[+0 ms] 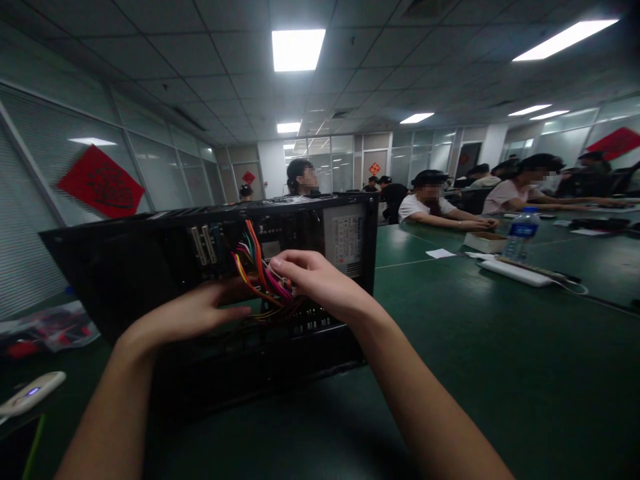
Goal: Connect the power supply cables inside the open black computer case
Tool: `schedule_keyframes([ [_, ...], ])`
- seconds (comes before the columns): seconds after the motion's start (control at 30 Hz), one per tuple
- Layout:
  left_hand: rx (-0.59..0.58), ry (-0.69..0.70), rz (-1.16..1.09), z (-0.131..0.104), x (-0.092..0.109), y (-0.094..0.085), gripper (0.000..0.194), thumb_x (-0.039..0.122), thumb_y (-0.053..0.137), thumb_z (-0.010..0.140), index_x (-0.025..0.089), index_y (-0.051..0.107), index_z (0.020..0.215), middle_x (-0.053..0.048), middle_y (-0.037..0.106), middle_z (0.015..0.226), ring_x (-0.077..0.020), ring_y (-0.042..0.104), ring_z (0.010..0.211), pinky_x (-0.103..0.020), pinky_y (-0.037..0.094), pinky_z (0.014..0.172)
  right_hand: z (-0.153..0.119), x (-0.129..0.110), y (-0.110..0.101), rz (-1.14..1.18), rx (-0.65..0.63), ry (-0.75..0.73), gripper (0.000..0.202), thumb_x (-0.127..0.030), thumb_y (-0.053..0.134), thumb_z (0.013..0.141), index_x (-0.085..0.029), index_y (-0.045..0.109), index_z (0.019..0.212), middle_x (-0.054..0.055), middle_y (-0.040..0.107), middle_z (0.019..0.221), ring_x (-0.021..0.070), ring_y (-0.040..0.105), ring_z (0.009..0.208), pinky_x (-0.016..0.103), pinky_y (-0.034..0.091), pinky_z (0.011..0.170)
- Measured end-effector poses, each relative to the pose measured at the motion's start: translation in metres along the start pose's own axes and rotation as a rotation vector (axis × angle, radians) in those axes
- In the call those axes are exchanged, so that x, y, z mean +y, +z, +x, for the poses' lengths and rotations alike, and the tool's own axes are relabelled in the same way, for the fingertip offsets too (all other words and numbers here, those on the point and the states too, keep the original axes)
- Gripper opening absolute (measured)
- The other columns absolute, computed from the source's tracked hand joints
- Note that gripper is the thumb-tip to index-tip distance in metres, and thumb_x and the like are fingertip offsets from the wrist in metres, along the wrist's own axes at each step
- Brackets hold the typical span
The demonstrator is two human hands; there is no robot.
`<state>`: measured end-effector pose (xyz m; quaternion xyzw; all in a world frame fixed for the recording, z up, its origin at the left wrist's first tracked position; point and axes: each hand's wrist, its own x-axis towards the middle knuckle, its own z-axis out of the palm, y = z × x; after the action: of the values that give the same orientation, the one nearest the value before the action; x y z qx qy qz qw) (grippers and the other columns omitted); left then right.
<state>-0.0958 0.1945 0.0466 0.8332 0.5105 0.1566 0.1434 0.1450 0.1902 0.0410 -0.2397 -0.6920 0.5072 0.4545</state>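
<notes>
An open black computer case [270, 353] lies on its side in front of me, its inside facing me. A bundle of coloured power cables [257, 263], orange, yellow, magenta and black, hangs in the middle of it. My right hand [323, 280] closes on the cables from the right, thumb and forefinger together near a thin pale wire; its other fingers are hidden. My left hand [195, 310] reaches in from the left with fingers stretched out and thumb apart, its fingertips blurred behind the cables. A labelled power supply [345, 237] sits at the upper right inside the case.
The case stands on a green table [480, 347]. To its left are a plastic bag [55, 327] and a white device with a lit display [35, 393]. At right are a water bottle [523, 233], a white power strip [517, 272] and a small box [484, 241]. Other people sit beyond.
</notes>
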Motion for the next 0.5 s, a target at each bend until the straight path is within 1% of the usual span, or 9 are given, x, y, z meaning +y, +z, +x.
schedule_keyframes([
  [0.07,0.087,0.079,-0.230,-0.005,0.012,-0.008,0.061,0.053,0.066,0.079,0.024,0.060,0.132,-0.009,0.066,0.130,-0.0277,0.064,0.116,-0.041,0.052,0.100,0.000,0.001,-0.001,-0.010,-0.021,-0.015,0.025,-0.038,0.056,0.093,-0.015,0.064,0.087,0.000,0.062,0.082,0.0086,0.051,0.067,0.020,0.040,0.058],
  [0.13,0.198,0.145,-0.386,-0.007,0.021,-0.009,0.065,0.056,0.071,0.074,0.021,0.063,0.128,-0.011,0.070,0.121,-0.0291,0.067,0.108,-0.040,0.056,0.094,0.000,0.001,-0.002,-0.011,-0.037,-0.020,0.025,-0.037,0.056,0.093,-0.014,0.064,0.087,0.001,0.062,0.083,0.0085,0.052,0.067,0.019,0.041,0.057],
  [0.2,0.275,0.177,-0.482,-0.006,0.026,-0.006,0.062,0.057,0.073,0.073,0.019,0.067,0.121,-0.011,0.073,0.111,-0.0279,0.069,0.099,-0.038,0.059,0.087,0.000,0.002,-0.002,-0.026,-0.058,-0.015,0.025,-0.038,0.055,0.093,-0.014,0.064,0.088,0.001,0.063,0.085,0.0086,0.052,0.068,0.019,0.042,0.058],
  [0.3,0.332,0.211,-0.563,-0.004,0.032,0.001,0.051,0.054,0.071,0.077,0.017,0.070,0.113,-0.008,0.075,0.096,-0.0226,0.070,0.084,-0.032,0.060,0.076,-0.001,0.004,-0.002,-0.101,-0.097,-0.024,0.027,-0.038,0.054,0.094,-0.014,0.065,0.093,0.002,0.064,0.087,0.0099,0.054,0.070,0.020,0.045,0.060],
  [0.33,0.341,0.225,-0.574,-0.004,0.035,0.003,0.049,0.054,0.071,0.079,0.017,0.071,0.112,-0.008,0.074,0.092,-0.0209,0.070,0.080,-0.030,0.060,0.073,-0.001,0.006,-0.002,-0.132,-0.111,-0.033,0.026,-0.037,0.053,0.094,-0.014,0.065,0.094,0.002,0.064,0.088,0.0104,0.055,0.072,0.021,0.046,0.061],
  [0.4,0.318,0.251,-0.568,-0.005,0.042,0.005,0.049,0.054,0.069,0.081,0.016,0.070,0.112,-0.007,0.073,0.087,-0.0186,0.068,0.076,-0.027,0.059,0.070,0.000,0.010,-0.002,-0.180,-0.153,-0.063,0.024,-0.033,0.052,0.094,-0.014,0.066,0.096,0.002,0.065,0.089,0.0110,0.056,0.074,0.022,0.047,0.064],
  [0.5,0.220,0.261,-0.520,-0.007,0.055,0.006,0.049,0.054,0.067,0.082,0.016,0.070,0.113,-0.006,0.072,0.083,-0.0178,0.066,0.075,-0.027,0.058,0.070,0.003,0.019,-0.002,-0.189,-0.244,-0.146,0.019,-0.025,0.053,0.093,-0.013,0.068,0.094,0.001,0.065,0.086,0.0112,0.056,0.076,0.023,0.048,0.073],
])
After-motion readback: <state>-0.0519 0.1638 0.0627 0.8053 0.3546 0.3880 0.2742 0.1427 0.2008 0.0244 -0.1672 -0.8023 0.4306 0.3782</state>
